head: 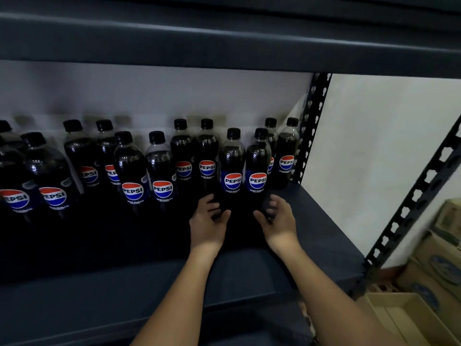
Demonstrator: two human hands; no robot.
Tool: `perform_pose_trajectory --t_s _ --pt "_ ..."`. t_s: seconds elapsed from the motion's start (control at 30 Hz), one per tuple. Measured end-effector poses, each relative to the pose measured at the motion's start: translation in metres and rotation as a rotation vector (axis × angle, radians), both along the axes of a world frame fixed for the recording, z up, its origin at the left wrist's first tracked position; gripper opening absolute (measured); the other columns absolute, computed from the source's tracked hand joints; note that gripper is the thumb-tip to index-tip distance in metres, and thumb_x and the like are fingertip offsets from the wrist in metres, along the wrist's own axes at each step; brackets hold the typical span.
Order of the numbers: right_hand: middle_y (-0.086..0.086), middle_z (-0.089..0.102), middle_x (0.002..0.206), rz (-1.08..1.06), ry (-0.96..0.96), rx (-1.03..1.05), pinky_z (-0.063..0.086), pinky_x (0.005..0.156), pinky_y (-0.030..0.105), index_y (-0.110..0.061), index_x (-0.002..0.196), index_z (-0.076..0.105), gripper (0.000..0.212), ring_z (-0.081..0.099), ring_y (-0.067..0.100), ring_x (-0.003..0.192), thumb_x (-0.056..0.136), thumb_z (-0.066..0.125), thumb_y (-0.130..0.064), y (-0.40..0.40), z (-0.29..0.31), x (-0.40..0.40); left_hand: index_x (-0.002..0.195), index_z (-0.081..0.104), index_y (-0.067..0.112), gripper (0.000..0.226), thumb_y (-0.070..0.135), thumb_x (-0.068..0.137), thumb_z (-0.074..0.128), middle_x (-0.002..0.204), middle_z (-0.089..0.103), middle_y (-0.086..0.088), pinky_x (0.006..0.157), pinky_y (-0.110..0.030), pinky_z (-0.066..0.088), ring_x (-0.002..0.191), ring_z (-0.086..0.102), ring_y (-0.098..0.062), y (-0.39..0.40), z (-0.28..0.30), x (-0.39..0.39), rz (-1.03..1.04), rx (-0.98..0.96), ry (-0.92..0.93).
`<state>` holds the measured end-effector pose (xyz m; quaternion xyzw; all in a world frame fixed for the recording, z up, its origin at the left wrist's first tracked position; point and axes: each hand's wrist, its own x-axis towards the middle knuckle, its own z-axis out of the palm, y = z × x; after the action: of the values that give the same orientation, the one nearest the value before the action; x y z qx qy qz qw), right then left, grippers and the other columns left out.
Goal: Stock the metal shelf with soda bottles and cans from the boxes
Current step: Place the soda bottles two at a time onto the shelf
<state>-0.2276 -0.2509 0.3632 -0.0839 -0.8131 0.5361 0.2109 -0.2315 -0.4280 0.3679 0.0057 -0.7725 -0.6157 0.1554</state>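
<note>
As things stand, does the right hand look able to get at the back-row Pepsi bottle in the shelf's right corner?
Probably yes: the right hand is beside the front pair, and bare shelf lies between it and the corner bottle, with nothing in front of it.

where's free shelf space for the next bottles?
Bare shelf deck lies right of the right hand, reaching the perforated upright, and along the front edge before the left rows. The back rows are crowded wall to corner. Both hands, left hand included, flank the two front bottles.
</note>
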Motion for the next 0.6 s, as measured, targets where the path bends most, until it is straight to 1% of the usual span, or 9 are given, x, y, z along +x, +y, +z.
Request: perform_pose_trajectory --t_s 0.03,0.07,0.1,0.17,0.23,0.3,0.37,0.47,0.6 --pt "0.006 0.055 0.123 0.002 -0.007 0.003 0.052 0.086 0.02 -0.014 0.134 0.053 0.055 0.06 0.02 0.102 0.085 0.08 -0.011 0.0 0.0 0.011 0.141 0.051 0.022 0.061 0.015 0.088 0.08 0.112 0.067 0.005 0.076 -0.008 0.052 0.096 0.064 0.002 -0.001 0.001 0.013 0.0 0.033 -0.017" --pt "0.006 0.058 0.118 0.007 -0.007 0.029 0.053 0.084 0.019 -0.014 0.128 0.056 0.049 0.062 0.016 0.097 0.085 0.081 -0.014 -0.001 0.0 0.025 0.141 0.051 0.022 0.061 0.013 0.088 0.08 0.108 0.067 0.006 0.072 -0.006 0.051 0.093 0.064 0.003 -0.003 0.002 0.027 -0.009 0.054 -0.024" --pt "0.005 0.061 0.114 0.016 -0.003 0.057 0.054 0.083 0.021 -0.014 0.125 0.058 0.046 0.062 0.01 0.094 0.085 0.081 -0.018 -0.002 0.002 0.04 0.14 0.051 0.021 0.061 0.012 0.088 0.08 0.106 0.067 0.005 0.07 -0.005 0.049 0.092 0.064 0.003 -0.005 0.004 0.042 -0.026 0.055 -0.025" --pt "0.001 0.064 0.109 0.043 0.002 0.068 0.054 0.078 0.018 -0.015 0.123 0.06 0.043 0.064 0.004 0.089 0.087 0.08 -0.022 -0.009 0.009 0.076 0.136 0.055 0.019 0.056 0.013 0.087 0.081 0.105 0.068 0.005 0.072 -0.006 0.049 0.089 0.066 0.001 -0.01 0.008 0.074 -0.109 0.008 -0.037" --pt "0.0 0.065 0.106 0.073 0.017 0.038 0.053 0.073 0.016 -0.017 0.122 0.06 0.038 0.064 0.004 0.085 0.089 0.077 -0.02 -0.018 0.013 0.115 0.129 0.061 0.023 0.046 0.016 0.088 0.08 0.105 0.069 0.007 0.074 -0.012 0.052 0.087 0.068 -0.002 -0.019 0.012 0.109 -0.256 -0.022 -0.071" --pt "-0.002 0.066 0.103 0.099 0.072 -0.001 0.055 0.077 0.02 -0.02 0.119 0.062 0.031 0.065 0.009 0.085 0.091 0.075 -0.018 -0.028 0.01 0.156 0.12 0.065 0.03 0.036 0.017 0.09 0.078 0.104 0.07 0.009 0.076 -0.02 0.056 0.088 0.069 -0.009 -0.031 0.013 0.145 -0.385 -0.001 -0.063" --pt "-0.004 0.067 0.101 0.112 0.141 -0.017 0.054 0.081 0.022 -0.022 0.115 0.065 0.025 0.067 0.014 0.089 0.092 0.074 -0.017 -0.038 -0.003 0.192 0.117 0.067 0.031 0.031 0.015 0.092 0.077 0.104 0.07 0.009 0.077 -0.027 0.057 0.088 0.069 -0.015 -0.046 0.002 0.177 -0.454 0.015 -0.013" --pt "-0.002 0.069 0.102 0.111 0.147 -0.052 0.054 0.083 0.021 -0.019 0.112 0.067 0.022 0.069 0.016 0.095 0.091 0.073 -0.015 -0.052 -0.047 0.226 0.116 0.069 0.029 0.031 0.011 0.092 0.077 0.105 0.071 0.006 0.08 -0.032 0.057 0.089 0.069 -0.021 -0.066 -0.048 0.208 -0.498 0.005 0.007" --pt "0.0 0.068 0.106 0.124 0.017 -0.124 0.054 0.085 0.022 -0.018 0.112 0.067 0.021 0.068 0.017 0.102 0.093 0.073 -0.015 -0.07 -0.148 0.251 0.118 0.069 0.021 0.031 0.01 0.09 0.078 0.109 0.073 0.007 0.086 -0.029 0.057 0.099 0.071 -0.018 -0.087 -0.158 0.227 -0.501 -0.014 -0.1"
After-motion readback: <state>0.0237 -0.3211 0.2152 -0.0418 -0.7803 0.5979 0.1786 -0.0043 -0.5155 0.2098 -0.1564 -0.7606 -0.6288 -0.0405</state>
